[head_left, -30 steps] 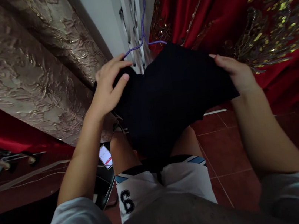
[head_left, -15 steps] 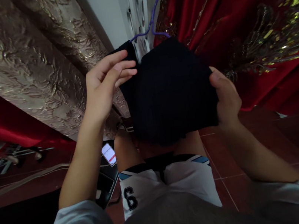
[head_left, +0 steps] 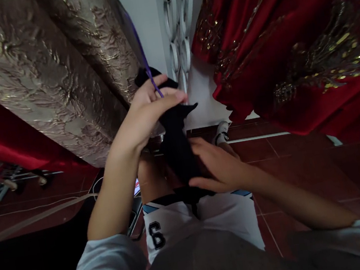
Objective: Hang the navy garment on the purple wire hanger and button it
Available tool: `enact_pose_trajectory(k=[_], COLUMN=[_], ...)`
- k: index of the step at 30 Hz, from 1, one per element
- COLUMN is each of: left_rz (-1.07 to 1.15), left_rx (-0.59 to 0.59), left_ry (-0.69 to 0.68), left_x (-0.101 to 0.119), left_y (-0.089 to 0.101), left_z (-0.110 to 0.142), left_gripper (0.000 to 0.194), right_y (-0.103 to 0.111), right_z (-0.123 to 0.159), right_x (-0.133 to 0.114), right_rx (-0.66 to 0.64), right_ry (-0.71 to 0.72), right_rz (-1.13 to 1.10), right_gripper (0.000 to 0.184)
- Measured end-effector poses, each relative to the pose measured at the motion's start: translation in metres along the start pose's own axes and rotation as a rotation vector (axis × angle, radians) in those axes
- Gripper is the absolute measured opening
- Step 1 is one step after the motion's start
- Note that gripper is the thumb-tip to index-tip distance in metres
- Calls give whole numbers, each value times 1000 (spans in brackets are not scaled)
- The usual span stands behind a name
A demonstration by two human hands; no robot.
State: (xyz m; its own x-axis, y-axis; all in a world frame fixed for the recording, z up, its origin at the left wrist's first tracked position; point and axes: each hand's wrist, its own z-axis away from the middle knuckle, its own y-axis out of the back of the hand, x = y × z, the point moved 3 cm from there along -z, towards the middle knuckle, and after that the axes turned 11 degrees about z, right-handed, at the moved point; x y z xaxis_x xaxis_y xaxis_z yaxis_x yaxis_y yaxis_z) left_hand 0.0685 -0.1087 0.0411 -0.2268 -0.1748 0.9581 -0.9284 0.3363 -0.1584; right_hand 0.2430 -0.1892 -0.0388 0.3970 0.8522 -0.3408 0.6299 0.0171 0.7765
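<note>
A dark, nearly black cloth (head_left: 179,146) hangs bunched into a narrow strip in front of my knees; which kind of garment it is, I cannot make out. Near its top, my left hand (head_left: 151,112) is closed on the cloth, thumb forward. A thin purple cord or hanger wire (head_left: 140,46) runs down into that hand from above, and its lower end is hidden among the fingers. My right hand (head_left: 216,163) is beside the lower part of the cloth, thumb and fingers stretched apart, the fingertips against its right side.
Red curtain-like fabric with gold sequins (head_left: 255,51) hangs at the right, and textured beige fabric (head_left: 40,83) at the left. Between them stands white scrollwork metal (head_left: 179,27). A lit phone (head_left: 136,187) lies by my left knee. Red tiles (head_left: 290,172) cover the floor.
The cloth was spread wide between both hands and is now gathered narrow. My right hand has moved left and down from the cloth's right edge. The purple cord has swung left.
</note>
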Motion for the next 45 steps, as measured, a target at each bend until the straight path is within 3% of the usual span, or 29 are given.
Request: enact_pose_trajectory(k=[2, 5, 8, 10, 12, 14, 16, 18, 20, 23, 25, 27, 30, 32, 37, 41, 45], left_rz=[-163, -456, -657, -700, -719, -728, -751, -768, -789, -847, -938, -1043, -1204, -1303, -1344, -1269, -1302], left_rx=[-150, -438, -486, -435, -351, -240, -100, 27, 174, 370, 363, 199, -97, -183, -144, -74, 26], left_ry=[129, 293, 267, 243, 200, 82, -119, -306, -492, -775, -878, -833, -586, -435, -381, -329, -204], left_x=[-8, -7, 10, 21, 25, 23, 19, 15, 14, 12, 3, -15, -50, -70, -95, -92, -86], left_y=[8, 26, 36, 38, 41, 50, 65, 81, 94, 100, 93, 79, 56, 44, 31, 28, 28], left_z=[5, 20, 31, 31, 23, 9, -8, -21, -26, -14, -3, 4, 7, 6, 6, 8, 9], left_gripper=[43, 38, 30, 22, 22, 24, 24, 27, 32, 35, 33, 34, 46, 54, 48, 53, 54], right_y=[-2, 10, 22, 22, 21, 24, 37, 57, 77, 98, 104, 103, 94, 87, 86, 107, 118], right_z=[-3, -3, 2, 7, 13, 19, 18, 9, -10, -45, -62, -71, -70, -67, -72, -72, -42], right_x=[8, 39, 82, 108, 128, 141, 151, 159, 165, 172, 176, 179, 182, 181, 170, 177, 180], right_rx=[-79, 85, 235, 191, 88, 56, 206, 470, 616, 608, 587, 614, 702, 721, 647, 717, 682], right_ry=[32, -109, -316, -403, -495, -612, -705, -726, -714, -684, -657, -639, -635, -646, -646, -656, -663], right_rz=[-9, 19, 80, -7, -226, -473, -615, -624, -583, -550, -546, -551, -538, -498, -421, -408, -342], right_gripper=[54, 43, 58, 57, 39, 33, 33, 32, 31, 29, 27, 28, 34, 36, 32, 38, 49])
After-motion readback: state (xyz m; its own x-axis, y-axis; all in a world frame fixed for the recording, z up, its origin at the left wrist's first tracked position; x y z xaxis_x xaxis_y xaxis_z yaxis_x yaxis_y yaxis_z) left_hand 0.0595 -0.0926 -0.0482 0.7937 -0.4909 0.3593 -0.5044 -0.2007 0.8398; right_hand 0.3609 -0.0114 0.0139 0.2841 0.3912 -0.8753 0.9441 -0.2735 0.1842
